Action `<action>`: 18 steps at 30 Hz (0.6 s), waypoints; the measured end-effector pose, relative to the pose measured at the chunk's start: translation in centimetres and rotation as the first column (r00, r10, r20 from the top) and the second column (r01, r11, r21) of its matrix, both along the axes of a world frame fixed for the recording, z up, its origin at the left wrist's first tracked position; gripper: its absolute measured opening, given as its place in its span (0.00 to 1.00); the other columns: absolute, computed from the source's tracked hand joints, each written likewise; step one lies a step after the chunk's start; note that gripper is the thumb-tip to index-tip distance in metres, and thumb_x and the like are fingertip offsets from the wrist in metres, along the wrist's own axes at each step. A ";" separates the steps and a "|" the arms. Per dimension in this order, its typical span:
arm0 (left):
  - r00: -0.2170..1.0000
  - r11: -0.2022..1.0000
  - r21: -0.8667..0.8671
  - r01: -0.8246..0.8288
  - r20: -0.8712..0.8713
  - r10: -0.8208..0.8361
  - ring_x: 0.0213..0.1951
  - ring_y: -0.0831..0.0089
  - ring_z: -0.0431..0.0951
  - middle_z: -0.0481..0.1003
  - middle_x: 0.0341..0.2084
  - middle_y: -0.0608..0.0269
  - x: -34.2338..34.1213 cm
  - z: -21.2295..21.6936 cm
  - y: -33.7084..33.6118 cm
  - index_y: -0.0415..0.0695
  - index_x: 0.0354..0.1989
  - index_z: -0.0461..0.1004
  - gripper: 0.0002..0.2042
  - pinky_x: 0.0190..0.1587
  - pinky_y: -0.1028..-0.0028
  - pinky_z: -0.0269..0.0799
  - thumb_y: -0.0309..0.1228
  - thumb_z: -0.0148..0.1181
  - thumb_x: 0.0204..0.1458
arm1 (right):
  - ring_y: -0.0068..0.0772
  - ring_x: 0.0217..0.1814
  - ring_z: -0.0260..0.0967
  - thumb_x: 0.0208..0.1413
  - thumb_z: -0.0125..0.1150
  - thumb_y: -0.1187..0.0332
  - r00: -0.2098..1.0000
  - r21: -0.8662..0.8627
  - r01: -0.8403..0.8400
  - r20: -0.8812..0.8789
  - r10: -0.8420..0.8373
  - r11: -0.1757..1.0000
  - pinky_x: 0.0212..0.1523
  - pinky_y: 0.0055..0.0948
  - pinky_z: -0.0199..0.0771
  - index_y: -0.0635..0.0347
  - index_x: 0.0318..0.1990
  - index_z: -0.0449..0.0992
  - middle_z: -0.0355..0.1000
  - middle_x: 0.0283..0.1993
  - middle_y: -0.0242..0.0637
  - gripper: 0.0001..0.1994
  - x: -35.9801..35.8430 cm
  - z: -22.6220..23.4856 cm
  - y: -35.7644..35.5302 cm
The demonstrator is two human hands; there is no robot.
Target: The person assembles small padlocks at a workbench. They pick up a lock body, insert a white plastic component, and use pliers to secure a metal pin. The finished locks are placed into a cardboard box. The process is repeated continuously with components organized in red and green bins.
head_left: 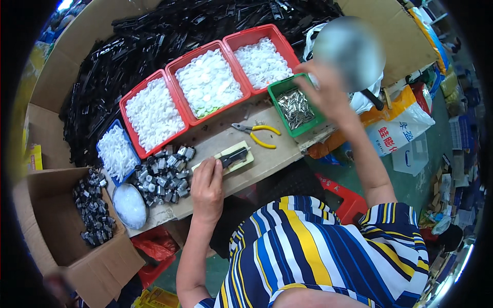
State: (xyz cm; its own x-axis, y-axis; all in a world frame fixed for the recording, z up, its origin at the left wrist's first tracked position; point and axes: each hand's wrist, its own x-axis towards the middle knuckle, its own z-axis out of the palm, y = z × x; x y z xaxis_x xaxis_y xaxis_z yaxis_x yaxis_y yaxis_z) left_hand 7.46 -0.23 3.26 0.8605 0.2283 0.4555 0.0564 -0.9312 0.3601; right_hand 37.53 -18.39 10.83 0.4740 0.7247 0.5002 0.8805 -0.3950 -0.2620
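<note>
Left hand [207, 186]: lying on the board, fingers curled, fingertips pressing a small black part [233, 156] that is sitting on a pale block [224, 160]; grip partly hidden. Right hand [328, 92]: hovering over the green tray [277, 90] of metal pieces, fingers reaching down; whether it is gripping anything cannot be told. Yellow-handled pliers [257, 134] are lying between block and green tray. Red trays [174, 64] are holding white parts. A grey pile [162, 174] is sitting just left of the block.
</note>
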 end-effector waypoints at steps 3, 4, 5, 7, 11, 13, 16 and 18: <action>1.000 1.000 0.028 0.014 0.006 -0.014 0.48 0.52 0.78 0.76 0.46 0.47 0.2 -0.1 0.0 0.32 0.47 0.78 0.17 0.50 0.60 0.76 0.17 0.62 0.45 | 0.49 0.43 0.73 0.54 0.65 0.68 0.926 -0.129 0.329 0.239 -0.293 0.935 0.43 0.46 0.74 0.60 0.42 0.76 0.73 0.37 0.43 0.10 5.3 -0.3 -5.3; 1.000 0.999 0.037 0.015 0.008 -0.015 0.47 0.52 0.78 0.76 0.46 0.47 0.2 -0.1 0.0 0.32 0.47 0.78 0.17 0.50 0.61 0.76 0.17 0.62 0.45 | 0.49 0.43 0.72 0.55 0.65 0.68 0.899 -0.191 0.392 0.287 -0.330 0.900 0.42 0.47 0.73 0.60 0.42 0.75 0.72 0.37 0.43 0.10 6.3 -0.7 -6.3; 1.000 0.999 0.044 0.018 0.007 -0.019 0.47 0.52 0.78 0.77 0.45 0.47 0.3 0.0 0.1 0.32 0.47 0.78 0.17 0.50 0.61 0.76 0.17 0.63 0.45 | 0.49 0.43 0.72 0.55 0.64 0.69 0.912 -0.206 0.366 0.273 -0.306 0.908 0.42 0.47 0.73 0.60 0.41 0.75 0.72 0.36 0.43 0.09 7.2 -1.2 -7.3; 1.000 0.999 0.041 0.024 -0.004 -0.024 0.47 0.52 0.78 0.77 0.45 0.47 0.1 -0.2 0.2 0.32 0.47 0.78 0.17 0.50 0.61 0.76 0.18 0.62 0.46 | 0.49 0.43 0.72 0.55 0.64 0.70 0.939 -0.233 0.302 0.240 -0.246 0.924 0.41 0.48 0.72 0.60 0.41 0.73 0.71 0.36 0.44 0.08 8.2 -2.2 -8.1; 0.999 0.997 0.059 0.045 -0.008 -0.044 0.47 0.53 0.79 0.77 0.45 0.47 0.1 0.1 0.5 0.31 0.46 0.78 0.16 0.50 0.62 0.76 0.19 0.62 0.46 | 0.55 0.42 0.70 0.59 0.59 0.71 0.966 -0.100 0.225 0.154 -0.208 0.969 0.41 0.50 0.69 0.62 0.42 0.73 0.71 0.37 0.47 0.06 4.8 -0.5 -6.5; 1.000 0.998 0.059 0.030 -0.010 -0.029 0.48 0.53 0.79 0.77 0.44 0.47 -0.1 0.1 0.3 0.30 0.45 0.77 0.15 0.49 0.62 0.75 0.19 0.61 0.46 | 0.59 0.41 0.72 0.63 0.55 0.71 0.991 -0.071 0.094 -0.085 -0.100 0.993 0.40 0.50 0.70 0.64 0.43 0.72 0.73 0.38 0.51 0.07 1.1 0.7 -4.5; 0.999 0.996 0.073 0.043 0.001 -0.043 0.48 0.54 0.79 0.77 0.44 0.47 -0.2 0.2 0.5 0.30 0.45 0.77 0.16 0.50 0.62 0.75 0.20 0.61 0.46 | 0.60 0.40 0.74 0.64 0.52 0.72 0.922 -0.088 -0.174 -0.365 0.130 0.981 0.40 0.48 0.73 0.65 0.46 0.71 0.74 0.39 0.54 0.07 -5.6 1.7 -2.3; 0.999 0.996 0.068 0.051 0.004 -0.052 0.48 0.54 0.79 0.76 0.44 0.47 0.0 0.2 0.5 0.30 0.45 0.77 0.16 0.50 0.62 0.75 0.20 0.61 0.46 | 0.60 0.40 0.74 0.64 0.53 0.71 0.838 -0.045 -0.340 -0.467 0.281 0.940 0.37 0.49 0.73 0.64 0.49 0.69 0.74 0.39 0.54 0.10 -9.0 -0.4 -1.7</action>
State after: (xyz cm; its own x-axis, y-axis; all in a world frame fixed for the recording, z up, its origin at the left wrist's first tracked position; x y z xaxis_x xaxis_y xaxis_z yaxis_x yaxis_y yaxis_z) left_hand 7.49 0.22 3.46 0.8677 0.1518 0.4734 0.0057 -0.9552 0.2958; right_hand 28.54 -20.12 10.42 0.3646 0.9121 0.1875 0.7606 -0.1755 -0.6251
